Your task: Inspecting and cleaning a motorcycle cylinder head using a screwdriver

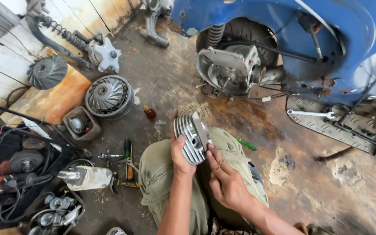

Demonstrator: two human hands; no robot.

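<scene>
Stained floor [283, 143], hands [205, 163] gripping cylinder head [191, 138]

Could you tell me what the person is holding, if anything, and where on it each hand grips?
A finned metal cylinder head: the left hand wraps its finned side, while the right hand fingertips touch its lower edge.

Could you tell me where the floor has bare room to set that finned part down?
Bare floor lies between the person's knee, the blue scooter and the tread plate. Left of the knee it is crowded: fan wheel, screwdriver, loose parts.
</scene>
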